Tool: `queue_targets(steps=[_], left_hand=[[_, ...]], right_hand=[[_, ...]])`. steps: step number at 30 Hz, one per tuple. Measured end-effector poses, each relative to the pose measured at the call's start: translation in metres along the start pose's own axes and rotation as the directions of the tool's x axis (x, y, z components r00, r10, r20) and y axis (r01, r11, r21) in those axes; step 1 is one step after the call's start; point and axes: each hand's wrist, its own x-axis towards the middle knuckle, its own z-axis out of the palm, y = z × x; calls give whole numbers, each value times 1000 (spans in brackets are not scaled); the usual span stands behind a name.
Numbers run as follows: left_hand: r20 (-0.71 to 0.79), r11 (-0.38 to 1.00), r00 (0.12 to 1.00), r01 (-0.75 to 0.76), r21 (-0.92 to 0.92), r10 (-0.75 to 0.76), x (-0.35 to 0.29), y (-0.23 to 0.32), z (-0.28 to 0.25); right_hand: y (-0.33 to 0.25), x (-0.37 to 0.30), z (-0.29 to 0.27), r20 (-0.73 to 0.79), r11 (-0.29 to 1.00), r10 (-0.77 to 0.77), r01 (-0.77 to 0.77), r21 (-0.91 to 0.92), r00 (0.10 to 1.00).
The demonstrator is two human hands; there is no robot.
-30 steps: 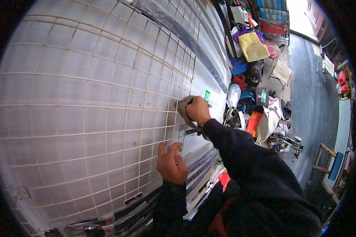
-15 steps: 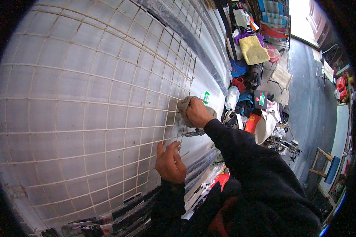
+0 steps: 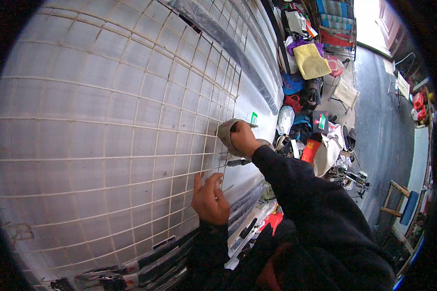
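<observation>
A pale wire mesh panel (image 3: 104,157) stretches over a smooth grey sheet across the left half of the view. My right hand (image 3: 243,139) is closed around a crumpled grey-beige cloth (image 3: 225,136) at the panel's right edge. Just below that hand lies a thin tool with a dark handle (image 3: 236,163), its kind unclear. My left hand (image 3: 210,201) is lower down, with bent fingers hooked at a mesh wire. A gap shows between its forefinger and the others. Right of the cloth, a small green-and-white sticker (image 3: 254,119) is on the light surface.
Plastic-wrapped dark bars (image 3: 233,48) border the sheet above, and more dark bars (image 3: 165,264) lie below. Off to the right are heaped bags and clothes with a yellow cushion (image 3: 311,61), a folding stool (image 3: 345,93) and a wooden frame with a blue roll (image 3: 409,208).
My right hand and the cloth have shifted very slightly, and the cloth's shape has changed a little. My left hand is nearly where it was.
</observation>
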Motion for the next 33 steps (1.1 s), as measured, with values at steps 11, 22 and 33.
queue_targets(steps=[11,22,33], left_hand=[[-17,999,999,31,19,-31,0,-3,0],[6,993,998,-65,96,64,1,3,-1],[-4,994,997,-73,79,74,1,0,-2]], right_hand=[[-17,-33,-15,-183,970,99,-54,238,978],[-61,23,2,-48,730,-7,-28,-683,999],[-37,7,8,3,945,-27,27,-325,1000]])
